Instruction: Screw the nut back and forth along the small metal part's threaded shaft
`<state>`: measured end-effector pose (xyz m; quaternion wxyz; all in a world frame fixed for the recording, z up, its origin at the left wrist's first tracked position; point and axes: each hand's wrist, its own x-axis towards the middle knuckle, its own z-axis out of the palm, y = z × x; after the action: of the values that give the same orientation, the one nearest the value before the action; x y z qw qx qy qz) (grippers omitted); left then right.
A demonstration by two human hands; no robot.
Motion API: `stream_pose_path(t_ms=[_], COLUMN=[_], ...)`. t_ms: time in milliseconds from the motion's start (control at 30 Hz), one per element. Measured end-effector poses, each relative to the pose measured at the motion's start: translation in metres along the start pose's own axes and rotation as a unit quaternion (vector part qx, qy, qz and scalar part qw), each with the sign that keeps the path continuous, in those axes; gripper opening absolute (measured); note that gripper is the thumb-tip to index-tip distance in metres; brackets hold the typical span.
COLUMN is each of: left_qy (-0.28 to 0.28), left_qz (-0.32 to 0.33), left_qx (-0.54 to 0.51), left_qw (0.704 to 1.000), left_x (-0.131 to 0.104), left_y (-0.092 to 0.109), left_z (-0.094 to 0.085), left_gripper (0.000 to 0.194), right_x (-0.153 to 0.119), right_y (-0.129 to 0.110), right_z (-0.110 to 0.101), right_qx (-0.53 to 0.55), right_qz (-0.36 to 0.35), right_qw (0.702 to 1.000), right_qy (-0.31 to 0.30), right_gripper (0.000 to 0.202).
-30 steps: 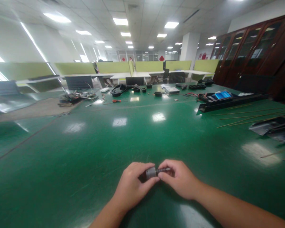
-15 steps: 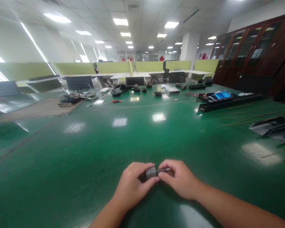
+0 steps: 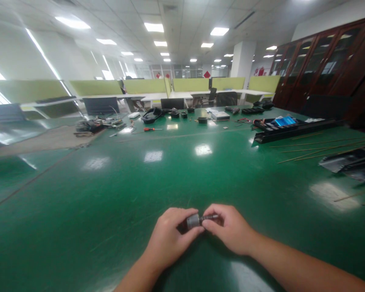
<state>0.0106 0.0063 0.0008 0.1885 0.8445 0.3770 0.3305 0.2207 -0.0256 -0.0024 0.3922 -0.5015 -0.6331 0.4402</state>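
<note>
1. Left hand (image 3: 173,231) at near edge of view, grip narrow, thumb and fingers closed round a grey metal cylinder (image 3: 193,221); its far-left end is hidden in the palm
2. Right hand (image 3: 231,229) just beside it, grip narrow too, thumb and forefinger on the thin dark shaft (image 3: 211,217) that runs out of the cylinder's right end; the other fingers are curled, tips hidden
3. Cylinder and shaft lie roughly level between the two hands, low and central, over the green tabletop (image 3: 140,182); can't tell if they touch it
4. Tabletop is glossy, with ceiling lights mirrored in it
5. Right side: dark metal profiles (image 3: 353,164) near the edge of view, partly blurred; thin brass-coloured rods (image 3: 313,154) lie loose beyond them, some crossing
6. Past the rods, a long black channel (image 3: 292,132) with a bright blue piece (image 3: 284,121) next to it
7. Left side: heap of mixed parts (image 3: 91,125) at the end of a brownish sheet (image 3: 42,140); orange-handled screwdriver (image 3: 149,129) lies to the right of the heap
8. Farther back: black open housing (image 3: 152,115), small black box (image 3: 202,120), flat white box (image 3: 220,116)
9. Behind the tabletop: chairs, yellow-green partitions (image 3: 191,84), dark wooden cabinets (image 3: 319,65) at right
</note>
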Motion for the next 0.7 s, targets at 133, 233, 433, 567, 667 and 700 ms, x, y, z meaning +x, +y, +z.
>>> stream_pose_path(t_ms=[133,233,433,567,667,700], left_qy=[0.0,-0.001,-0.003,-0.001,0.0,0.0], left_qz=[0.0,-0.001,-0.002,-0.001,-0.003,-0.002], left_qx=[0.001,0.002,0.004,0.007,0.01,0.01], left_qw=[1.0,1.0,1.0,1.0,1.0,1.0], left_x=[0.0004,0.0007,-0.0002,-0.0008,-0.001,-0.0011], left_y=[-0.0005,-0.0007,-0.0021,-0.0015,-0.0007,-0.0006], left_z=[0.0005,0.0008,0.001,0.0015,0.0009,0.0006], left_gripper=[0.029,0.029,0.03,0.031,0.031,0.031], right_x=[0.001,0.0013,0.0007,0.0004,0.0001,0.0], right_y=[0.0032,0.0033,0.0006,0.0015,0.0016,0.0015], right_z=[0.0006,0.0007,0.0001,-0.0002,-0.0001,-0.0001], right_qx=[0.001,0.003,-0.005,-0.007,0.003,0.003], right_qz=[-0.002,-0.001,-0.002,-0.004,0.003,0.005], right_qw=[1.0,1.0,1.0,1.0,1.0,1.0], right_qy=[0.001,0.0,0.002,0.003,0.001,0.001], right_gripper=[0.008,0.008,0.007,0.008,0.009,0.009])
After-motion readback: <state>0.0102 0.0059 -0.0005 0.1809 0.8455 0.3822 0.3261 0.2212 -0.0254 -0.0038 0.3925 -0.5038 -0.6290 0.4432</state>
